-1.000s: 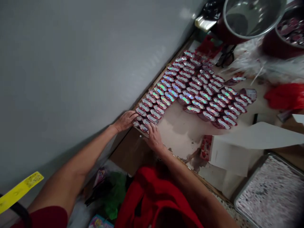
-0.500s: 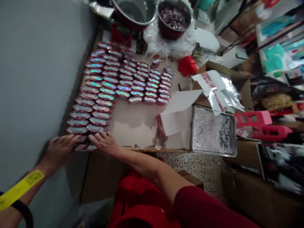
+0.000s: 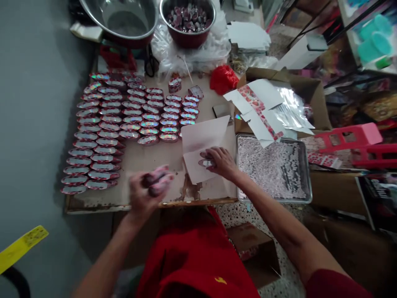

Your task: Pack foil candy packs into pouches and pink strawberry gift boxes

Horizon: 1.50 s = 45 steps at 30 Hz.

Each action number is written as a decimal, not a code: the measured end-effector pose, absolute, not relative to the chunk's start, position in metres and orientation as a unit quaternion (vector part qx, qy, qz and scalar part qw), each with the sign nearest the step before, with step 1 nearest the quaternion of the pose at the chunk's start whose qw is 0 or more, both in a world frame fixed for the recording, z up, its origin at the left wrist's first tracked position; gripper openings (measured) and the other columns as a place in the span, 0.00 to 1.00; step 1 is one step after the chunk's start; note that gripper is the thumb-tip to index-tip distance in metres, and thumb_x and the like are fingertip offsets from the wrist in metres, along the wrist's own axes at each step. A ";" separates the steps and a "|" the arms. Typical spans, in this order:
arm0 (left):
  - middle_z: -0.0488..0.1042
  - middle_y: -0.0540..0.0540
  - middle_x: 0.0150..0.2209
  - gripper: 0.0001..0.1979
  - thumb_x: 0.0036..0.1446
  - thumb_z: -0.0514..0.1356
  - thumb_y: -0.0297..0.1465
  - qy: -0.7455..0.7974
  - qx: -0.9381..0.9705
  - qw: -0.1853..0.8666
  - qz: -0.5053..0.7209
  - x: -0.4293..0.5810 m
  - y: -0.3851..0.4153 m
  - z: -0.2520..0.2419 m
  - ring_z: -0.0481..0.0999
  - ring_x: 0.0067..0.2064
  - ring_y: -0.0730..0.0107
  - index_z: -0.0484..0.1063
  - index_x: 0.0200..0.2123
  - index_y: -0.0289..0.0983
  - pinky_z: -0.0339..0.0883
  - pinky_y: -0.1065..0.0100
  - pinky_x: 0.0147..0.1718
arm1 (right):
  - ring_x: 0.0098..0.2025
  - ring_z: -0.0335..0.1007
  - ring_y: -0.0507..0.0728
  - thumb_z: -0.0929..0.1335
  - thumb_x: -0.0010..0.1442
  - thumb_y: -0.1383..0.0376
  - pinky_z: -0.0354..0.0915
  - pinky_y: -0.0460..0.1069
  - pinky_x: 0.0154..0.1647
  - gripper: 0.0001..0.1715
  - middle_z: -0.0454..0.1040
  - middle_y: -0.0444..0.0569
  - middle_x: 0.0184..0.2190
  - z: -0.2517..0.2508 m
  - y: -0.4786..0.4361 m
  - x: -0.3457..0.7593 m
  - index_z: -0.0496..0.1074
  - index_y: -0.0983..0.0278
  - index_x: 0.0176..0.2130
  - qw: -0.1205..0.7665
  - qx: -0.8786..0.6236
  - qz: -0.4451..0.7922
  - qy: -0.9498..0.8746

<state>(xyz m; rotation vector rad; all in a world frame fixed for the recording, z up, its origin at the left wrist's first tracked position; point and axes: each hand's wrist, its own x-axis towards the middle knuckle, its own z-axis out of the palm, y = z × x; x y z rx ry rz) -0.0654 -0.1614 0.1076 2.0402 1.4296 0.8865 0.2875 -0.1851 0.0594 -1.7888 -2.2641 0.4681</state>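
My left hand [image 3: 141,194] is closed round a couple of small oval packs [image 3: 159,181] with pink-and-red patterned sides, held just above the table's front part and blurred by motion. My right hand [image 3: 221,161] reaches inside an open white carton [image 3: 194,167] whose lid stands up at the back. Its fingers are wrapped round a similar small pack [image 3: 205,162] with a pale oval top; whether it rests on the carton's floor I cannot tell. To the left, many matching packs [image 3: 104,151] stand in tight rows on the table [image 3: 151,161].
A metal tray [image 3: 274,200] with pinkish-white crumbs sits right of the carton. Behind it is a cardboard box [image 3: 319,99] under flattened white cartons [image 3: 259,109]. Two metal bowls [image 3: 187,39] and plastic bags [image 3: 158,54] line the back. A grey wall [image 3: 34,124] borders the left.
Both hands have left the front end of the left rows, taking packs along. My left hand moved right over the table; my right hand moved right into the white carton. The view shifted too.
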 end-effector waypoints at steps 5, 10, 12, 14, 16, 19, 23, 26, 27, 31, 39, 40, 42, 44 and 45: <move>0.72 0.35 0.54 0.35 0.51 0.75 0.38 0.459 0.835 0.225 0.206 0.085 -0.135 0.044 0.73 0.57 0.45 0.63 0.58 0.39 0.70 0.46 0.59 | 0.59 0.64 0.69 0.73 0.65 0.64 0.59 0.60 0.61 0.28 0.74 0.61 0.58 0.012 -0.146 0.329 0.70 0.67 0.61 0.046 -0.561 0.164 -0.810; 0.72 0.28 0.57 0.26 0.61 0.68 0.34 0.462 0.871 0.166 0.019 0.116 -0.119 0.021 0.71 0.58 0.38 0.67 0.60 0.35 0.67 0.44 0.57 | 0.60 0.61 0.69 0.70 0.67 0.69 0.58 0.61 0.64 0.24 0.73 0.61 0.59 -0.008 -0.151 0.331 0.72 0.66 0.62 0.041 -0.603 0.177 -0.776; 0.73 0.29 0.57 0.25 0.61 0.66 0.32 0.477 0.868 0.137 0.011 0.129 -0.116 0.023 0.71 0.57 0.38 0.67 0.60 0.36 0.68 0.43 0.55 | 0.62 0.59 0.69 0.68 0.68 0.69 0.56 0.62 0.66 0.28 0.70 0.63 0.62 -0.011 -0.155 0.331 0.69 0.66 0.66 0.047 -0.611 0.177 -0.770; 0.74 0.30 0.55 0.21 0.63 0.63 0.30 0.487 0.865 0.123 0.007 0.145 -0.111 0.023 0.72 0.56 0.39 0.68 0.59 0.37 0.67 0.41 0.54 | 0.65 0.58 0.69 0.65 0.70 0.69 0.53 0.64 0.69 0.30 0.68 0.63 0.65 -0.013 -0.159 0.330 0.66 0.66 0.69 0.043 -0.619 0.164 -0.767; 0.74 0.30 0.55 0.19 0.65 0.59 0.26 0.488 0.863 0.131 -0.002 0.158 -0.105 0.021 0.72 0.58 0.39 0.69 0.59 0.36 0.64 0.37 0.57 | 0.67 0.56 0.69 0.63 0.72 0.70 0.51 0.65 0.71 0.30 0.66 0.63 0.67 -0.013 -0.162 0.329 0.64 0.66 0.70 0.046 -0.627 0.148 -0.763; 0.72 0.28 0.59 0.23 0.65 0.55 0.23 0.482 0.862 0.156 -0.008 0.166 -0.099 0.012 0.66 0.65 0.36 0.69 0.62 0.35 0.58 0.33 0.62 | 0.67 0.55 0.70 0.63 0.72 0.69 0.53 0.65 0.68 0.32 0.65 0.66 0.68 -0.013 -0.165 0.327 0.61 0.68 0.72 0.057 -0.657 0.130 -0.740; 0.65 0.28 0.68 0.28 0.65 0.56 0.23 0.490 0.859 0.148 0.019 0.153 -0.098 -0.003 0.61 0.70 0.35 0.66 0.68 0.41 0.58 0.33 0.63 | 0.60 0.60 0.71 0.63 0.71 0.68 0.58 0.64 0.59 0.33 0.69 0.66 0.61 -0.012 -0.162 0.323 0.61 0.67 0.72 0.039 -0.697 0.102 -0.709; 0.61 0.27 0.70 0.31 0.66 0.56 0.22 0.523 0.840 0.143 0.028 0.143 -0.095 -0.013 0.63 0.69 0.36 0.63 0.71 0.44 0.64 0.34 0.60 | 0.55 0.62 0.70 0.63 0.71 0.67 0.58 0.63 0.55 0.25 0.72 0.66 0.56 -0.012 -0.153 0.320 0.68 0.68 0.65 0.023 -0.706 0.089 -0.702; 0.62 0.26 0.70 0.31 0.66 0.56 0.22 0.526 0.835 0.158 0.018 0.142 -0.092 -0.015 0.67 0.66 0.38 0.63 0.71 0.43 0.69 0.37 0.57 | 0.55 0.63 0.70 0.64 0.71 0.66 0.58 0.62 0.54 0.23 0.72 0.66 0.54 -0.012 -0.151 0.320 0.70 0.68 0.63 0.023 -0.707 0.086 -0.701; 0.67 0.27 0.64 0.25 0.70 0.53 0.23 0.544 0.810 0.217 -0.036 0.156 -0.084 -0.019 0.76 0.51 0.51 0.69 0.66 0.42 0.77 0.55 0.40 | 0.56 0.64 0.71 0.67 0.70 0.59 0.59 0.61 0.48 0.21 0.73 0.66 0.53 -0.017 -0.148 0.331 0.73 0.65 0.58 0.040 -0.687 0.069 -0.722; 0.69 0.29 0.65 0.27 0.67 0.63 0.36 0.523 0.830 0.180 0.072 0.080 -0.115 0.015 0.74 0.59 0.49 0.68 0.67 0.45 0.76 0.49 0.50 | 0.53 0.73 0.71 0.70 0.68 0.48 0.68 0.65 0.51 0.21 0.77 0.62 0.49 0.024 -0.193 0.290 0.75 0.57 0.53 0.281 -0.667 0.064 -0.687; 0.71 0.31 0.63 0.23 0.69 0.60 0.35 0.529 0.828 0.165 0.084 0.036 -0.120 0.027 0.72 0.62 0.49 0.70 0.65 0.45 0.73 0.48 0.56 | 0.50 0.75 0.69 0.71 0.68 0.51 0.71 0.64 0.50 0.19 0.77 0.59 0.47 0.032 -0.202 0.261 0.75 0.57 0.53 0.310 -0.654 0.105 -0.682; 0.76 0.34 0.58 0.22 0.69 0.53 0.27 0.599 0.787 0.117 0.091 -0.072 -0.126 0.049 0.74 0.61 0.51 0.71 0.63 0.43 0.70 0.44 0.61 | 0.42 0.77 0.64 0.70 0.69 0.53 0.74 0.60 0.44 0.17 0.78 0.55 0.43 0.039 -0.211 0.189 0.72 0.57 0.54 0.347 -0.604 0.218 -0.684; 0.76 0.33 0.56 0.26 0.63 0.51 0.20 0.697 0.708 0.053 0.103 -0.187 -0.126 0.062 0.74 0.62 0.49 0.69 0.63 0.39 0.68 0.41 0.62 | 0.42 0.78 0.64 0.70 0.69 0.53 0.76 0.58 0.42 0.21 0.79 0.55 0.43 0.032 -0.205 0.105 0.70 0.59 0.57 0.328 -0.546 0.321 -0.701; 0.75 0.32 0.58 0.29 0.60 0.51 0.18 0.719 0.686 0.033 0.103 -0.240 -0.124 0.064 0.72 0.64 0.48 0.67 0.64 0.36 0.67 0.41 0.64 | 0.47 0.78 0.65 0.71 0.68 0.53 0.76 0.60 0.46 0.24 0.79 0.58 0.47 0.024 -0.197 0.063 0.69 0.60 0.58 0.309 -0.512 0.355 -0.719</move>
